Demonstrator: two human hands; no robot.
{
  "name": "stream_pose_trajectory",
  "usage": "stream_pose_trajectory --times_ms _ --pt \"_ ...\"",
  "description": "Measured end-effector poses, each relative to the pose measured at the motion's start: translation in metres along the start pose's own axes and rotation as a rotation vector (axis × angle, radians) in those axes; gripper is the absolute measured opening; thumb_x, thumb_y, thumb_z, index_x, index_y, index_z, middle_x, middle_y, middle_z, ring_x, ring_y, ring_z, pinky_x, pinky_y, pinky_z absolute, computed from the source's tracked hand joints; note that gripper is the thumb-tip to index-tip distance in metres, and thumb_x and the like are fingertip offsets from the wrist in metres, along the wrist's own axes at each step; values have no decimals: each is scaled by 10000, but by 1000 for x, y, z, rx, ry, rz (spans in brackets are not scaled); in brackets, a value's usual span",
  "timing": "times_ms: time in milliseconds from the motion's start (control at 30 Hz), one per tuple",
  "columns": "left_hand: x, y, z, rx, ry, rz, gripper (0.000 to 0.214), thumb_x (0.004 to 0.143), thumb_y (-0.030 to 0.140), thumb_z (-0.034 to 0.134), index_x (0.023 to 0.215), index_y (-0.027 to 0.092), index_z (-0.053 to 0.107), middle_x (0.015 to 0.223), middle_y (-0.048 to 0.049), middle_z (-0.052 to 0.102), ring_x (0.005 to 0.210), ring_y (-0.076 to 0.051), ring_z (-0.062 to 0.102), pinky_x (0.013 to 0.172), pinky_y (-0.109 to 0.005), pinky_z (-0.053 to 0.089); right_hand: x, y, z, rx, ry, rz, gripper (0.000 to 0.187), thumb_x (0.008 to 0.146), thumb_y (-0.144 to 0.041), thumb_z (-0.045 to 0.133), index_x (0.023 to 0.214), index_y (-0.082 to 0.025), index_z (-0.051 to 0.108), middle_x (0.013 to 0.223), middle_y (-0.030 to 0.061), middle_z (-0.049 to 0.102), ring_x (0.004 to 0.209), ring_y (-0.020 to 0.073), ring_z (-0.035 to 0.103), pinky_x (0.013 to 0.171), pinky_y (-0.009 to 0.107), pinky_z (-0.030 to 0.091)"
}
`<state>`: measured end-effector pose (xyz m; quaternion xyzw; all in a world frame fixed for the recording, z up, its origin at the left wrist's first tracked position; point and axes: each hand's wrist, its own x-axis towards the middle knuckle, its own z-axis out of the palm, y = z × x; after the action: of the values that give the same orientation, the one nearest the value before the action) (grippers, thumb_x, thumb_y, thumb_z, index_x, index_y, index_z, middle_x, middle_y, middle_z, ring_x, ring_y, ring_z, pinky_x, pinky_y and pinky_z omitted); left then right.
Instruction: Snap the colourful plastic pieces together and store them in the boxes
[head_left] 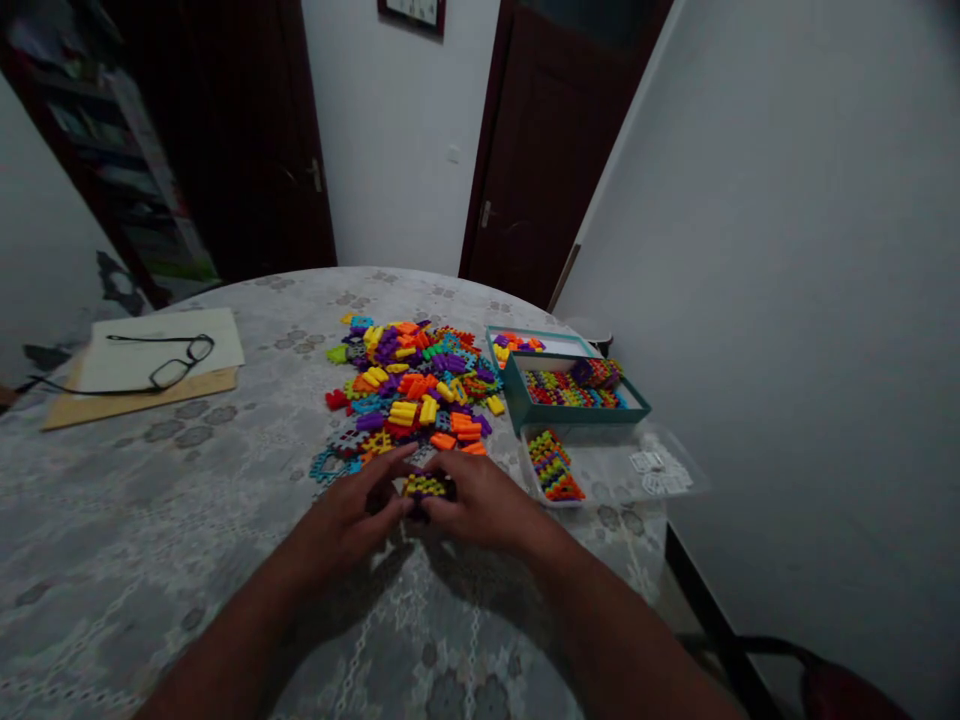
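Between my two hands is a small yellow and dark piece of joined plastic building pieces (424, 486), just above the table's near middle. My left hand (367, 500) pinches its left side with thumb and fingers. From the right, my right hand (472, 495) grips the same piece, its fingers curled over the far side and covering part of it. Right beyond my fingertips lies a heap of loose plastic building pieces (420, 385) in yellow, orange, purple, blue, red and green.
A teal box (525, 412) holds rows of joined pieces, with its white-lined lid (570, 345) behind. Nearer stands a clear plastic container (534, 492) with a joined colourful block. Eyeglasses (171, 372) rest on papers (97, 350) at the left. A wall (750, 300) borders the right.
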<state>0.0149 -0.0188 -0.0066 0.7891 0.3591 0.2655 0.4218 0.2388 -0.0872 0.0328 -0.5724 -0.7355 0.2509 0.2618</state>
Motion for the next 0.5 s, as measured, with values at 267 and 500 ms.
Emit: stream_pose_trajectory --times_ms 267,500 --pt "0 8 -5 12 125 -28 546 968 554 649 1417 249 707 1290 -122 810 1072 -303 786 935 -428 639 18 82 -140 -169 437 300 318 963 -362 751 1231 -191 768 1126 73 800 891 185 713 760 269 544" --pt "0 12 -8 85 136 4 448 978 500 612 1323 259 767 1172 -83 847 1008 -278 801 902 -399 643 53 158 -216 -348 624 752 298 937 -304 729 1130 -87 796 825 81 800 716 191 729 646 237 545"
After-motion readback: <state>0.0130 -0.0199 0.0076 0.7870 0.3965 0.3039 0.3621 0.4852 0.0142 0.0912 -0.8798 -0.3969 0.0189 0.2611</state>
